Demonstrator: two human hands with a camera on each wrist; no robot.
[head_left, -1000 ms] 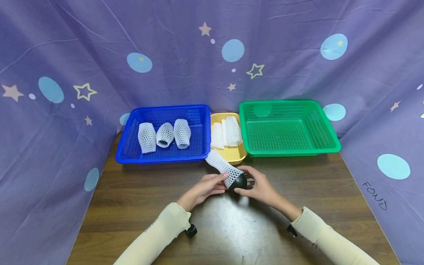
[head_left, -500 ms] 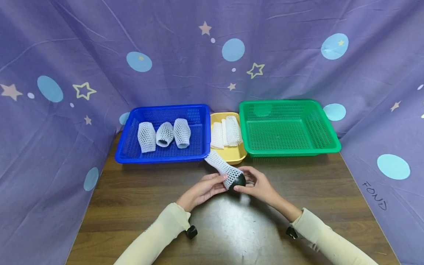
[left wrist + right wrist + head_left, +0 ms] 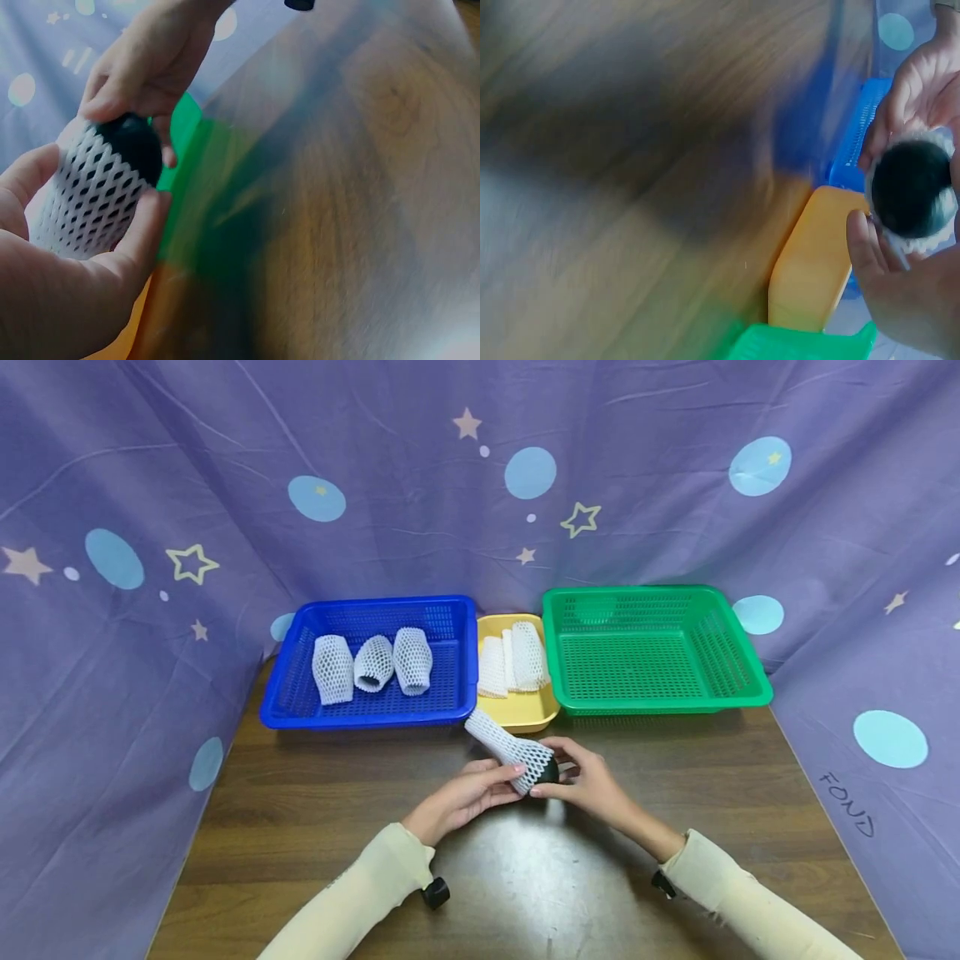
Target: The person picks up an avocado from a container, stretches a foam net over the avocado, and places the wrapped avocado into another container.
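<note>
A white foam net sleeve (image 3: 497,737) covers most of a smooth, dark green rounded fruit (image 3: 551,772), held over the table near its middle. My left hand (image 3: 467,793) grips the sleeve around the fruit, thumb on top. The sleeve's narrow unfilled end points up and left toward the baskets. My right hand (image 3: 592,783) holds the bare end between thumb and fingers. From the left wrist, the net (image 3: 91,196) is stretched wide, its edge lying across the dark fruit (image 3: 137,146). In the right wrist view the fruit's round end (image 3: 909,191) faces the camera, ringed by white net.
A blue basket (image 3: 367,724) at the back left contains three netted pieces (image 3: 373,664). Beside it, a yellow tray (image 3: 525,714) has several flat foam sleeves (image 3: 528,656). The green basket (image 3: 630,664) stands at back right. A purple curtain (image 3: 420,560) encloses the wooden table (image 3: 315,827).
The net's edge has slid right and down over the fruit, so less dark surface shows. My left hand has shifted slightly right with it; the right hand has stayed nearly still.
</note>
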